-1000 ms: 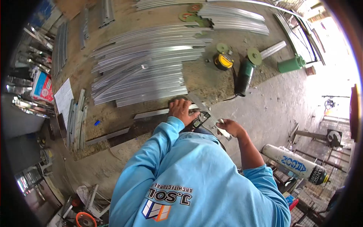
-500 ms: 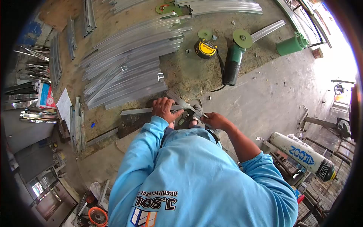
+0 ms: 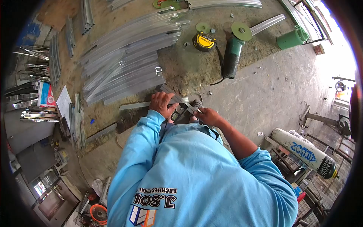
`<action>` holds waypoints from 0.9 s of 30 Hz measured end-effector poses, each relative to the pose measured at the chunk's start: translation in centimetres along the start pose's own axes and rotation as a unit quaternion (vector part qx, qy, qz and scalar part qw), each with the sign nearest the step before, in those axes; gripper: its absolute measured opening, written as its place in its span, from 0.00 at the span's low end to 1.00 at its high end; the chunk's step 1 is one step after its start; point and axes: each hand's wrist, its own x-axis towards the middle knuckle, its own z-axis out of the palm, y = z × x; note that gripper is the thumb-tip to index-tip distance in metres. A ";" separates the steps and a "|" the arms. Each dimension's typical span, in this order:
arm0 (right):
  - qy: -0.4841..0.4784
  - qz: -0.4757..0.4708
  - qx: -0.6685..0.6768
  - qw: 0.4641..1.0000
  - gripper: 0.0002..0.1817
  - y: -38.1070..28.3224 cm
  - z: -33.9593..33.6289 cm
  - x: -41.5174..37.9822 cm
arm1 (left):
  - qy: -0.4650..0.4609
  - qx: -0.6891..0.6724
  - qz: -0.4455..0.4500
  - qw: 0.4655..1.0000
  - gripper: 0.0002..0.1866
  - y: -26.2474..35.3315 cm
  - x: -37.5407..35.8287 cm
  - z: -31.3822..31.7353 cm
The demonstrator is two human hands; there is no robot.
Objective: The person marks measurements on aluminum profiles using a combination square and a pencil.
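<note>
Since the frame a second back, my right hand (image 3: 209, 116) has come in closer to my left (image 3: 161, 104), and the view has swung a little, so the tape measure (image 3: 204, 41) and angle grinder (image 3: 232, 56) sit higher and further left.

Right fingers: pinched together on the near end of a flat grey metal strip (image 3: 181, 101), next to no gap. Whether they also trap something thin, a marker or scriber, I can't make out at this size.

Left fingers: bent over the spot where the strip crosses a pale metal bar (image 3: 136, 105), thumb spread off to the right. Gripping or only pressing, I cannot tell.

The strip runs aslant from the edge of the bench (image 3: 185, 77) toward my body; the bar lies along that near edge. Cut metal lengths (image 3: 132, 77) are spread just beyond.

Step in hand, as I judge it: settling the strip against the bar. The next move calls for steady weight from the left and a right wrist that doesn't twist, or the strip could skid.
</note>
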 end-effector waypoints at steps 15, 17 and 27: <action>0.070 -0.052 -0.038 0.995 0.26 1.4 0.4 -0.6 | -0.007 0.040 -0.013 0.999 0.25 0.5 -0.1 0.0; 0.080 -0.036 -0.071 0.994 0.26 1.3 0.3 -0.9 | -0.009 0.051 -0.025 0.998 0.25 0.7 -0.1 0.0; 0.089 -0.051 -0.087 0.991 0.24 0.1 0.2 -1.7 | 0.000 0.037 -0.029 0.999 0.25 0.6 -0.1 0.3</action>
